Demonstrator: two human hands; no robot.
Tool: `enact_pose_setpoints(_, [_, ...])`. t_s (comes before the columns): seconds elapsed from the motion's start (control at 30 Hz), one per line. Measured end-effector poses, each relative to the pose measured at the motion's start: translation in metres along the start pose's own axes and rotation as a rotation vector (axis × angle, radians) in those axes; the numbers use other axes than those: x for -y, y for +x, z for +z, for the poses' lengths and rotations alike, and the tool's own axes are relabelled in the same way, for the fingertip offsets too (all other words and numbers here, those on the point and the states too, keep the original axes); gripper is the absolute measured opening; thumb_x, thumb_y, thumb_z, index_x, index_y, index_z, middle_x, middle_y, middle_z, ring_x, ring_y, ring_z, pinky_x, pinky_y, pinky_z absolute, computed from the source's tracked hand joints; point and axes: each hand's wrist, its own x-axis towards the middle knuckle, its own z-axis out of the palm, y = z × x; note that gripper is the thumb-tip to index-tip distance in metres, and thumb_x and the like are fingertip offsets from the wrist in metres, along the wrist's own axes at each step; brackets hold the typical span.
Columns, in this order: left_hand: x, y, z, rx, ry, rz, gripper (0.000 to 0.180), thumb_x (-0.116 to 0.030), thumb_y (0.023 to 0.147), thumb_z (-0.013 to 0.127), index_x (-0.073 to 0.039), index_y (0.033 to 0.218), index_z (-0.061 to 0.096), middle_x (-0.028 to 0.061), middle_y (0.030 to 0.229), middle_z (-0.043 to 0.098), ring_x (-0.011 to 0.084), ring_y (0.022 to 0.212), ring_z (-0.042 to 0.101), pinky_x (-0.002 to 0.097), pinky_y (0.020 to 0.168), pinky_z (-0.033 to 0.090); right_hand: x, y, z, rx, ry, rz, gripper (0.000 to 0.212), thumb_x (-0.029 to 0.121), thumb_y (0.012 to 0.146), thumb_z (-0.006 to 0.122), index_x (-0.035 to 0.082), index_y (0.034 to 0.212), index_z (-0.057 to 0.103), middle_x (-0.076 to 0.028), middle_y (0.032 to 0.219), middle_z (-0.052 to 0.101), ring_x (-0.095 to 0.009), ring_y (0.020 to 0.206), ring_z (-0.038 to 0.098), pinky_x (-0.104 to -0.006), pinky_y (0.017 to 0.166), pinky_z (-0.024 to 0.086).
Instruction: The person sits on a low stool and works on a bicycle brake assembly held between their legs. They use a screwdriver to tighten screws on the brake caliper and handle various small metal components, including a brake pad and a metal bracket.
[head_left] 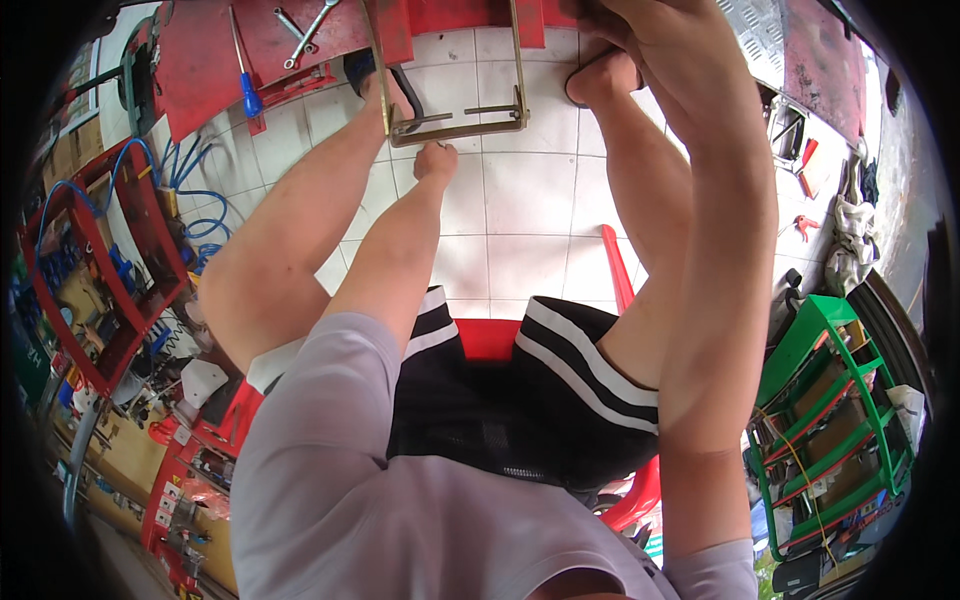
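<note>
A U-shaped metal frame (pixel 460 134) hangs down from the red lift bench, with short rods pointing inward near its lower bar. My left hand (pixel 435 163) is right below that bar, close to its left part. Its fingers are curled in, and whatever they may hold is hidden. Up at the top right, my right hand (pixel 660 35) reaches to the edge of the red bench, with its fingers turned away and partly out of sight. On the bench's left side lie a blue-handled screwdriver (pixel 249 92) and several metal wrenches (pixel 308 38).
The red bench (pixel 190 70) runs along the far side. Blue coiled hose (pixel 210 215) and a red rack (pixel 110 290) stand at the left. A green shelf rack (pixel 800 360) is at the right. Beneath me is a red plastic chair (pixel 490 340) on white floor tiles (pixel 525 200).
</note>
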Motion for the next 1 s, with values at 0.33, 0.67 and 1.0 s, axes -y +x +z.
enact_pose_setpoints(0.33, [0.005,-0.03,-0.083,0.3,-0.013,0.266,0.023,-0.021,0.083,0.051,-0.008,0.091,0.067,0.0104,0.091,0.065,0.0237,0.084,0.062,0.0387,0.07,0.048,-0.15,0.081,0.015,-0.072,-0.304,0.035,0.027,0.015,0.091,0.051,0.002,0.111,0.064,-0.009,0.102,0.067,-0.019,0.098,0.059,-0.0371,0.082,0.045])
enact_pose_setpoints(0.67, [-0.059,-0.211,-0.248,0.392,0.343,0.887,0.032,-0.021,0.079,0.056,-0.006,0.104,0.07,0.0157,0.101,0.07,0.0244,0.096,0.066,0.0359,0.081,0.05,-0.094,0.015,0.031,0.163,-0.127,0.237,0.021,0.023,0.097,0.048,0.006,0.098,0.06,-0.004,0.087,0.061,-0.017,0.089,0.058,-0.0342,0.074,0.046])
enact_pose_setpoints(1.0, [-0.072,-0.268,-0.306,0.591,-0.268,1.138,0.021,-0.023,0.092,0.057,-0.002,0.097,0.059,0.0011,0.07,0.048,0.0081,0.067,0.043,0.0281,0.058,0.037,-0.001,-0.057,0.011,0.605,0.464,0.005,0.02,0.032,0.097,0.044,0.014,0.098,0.053,-0.017,0.119,0.058,-0.033,0.111,0.051,-0.0465,0.097,0.037])
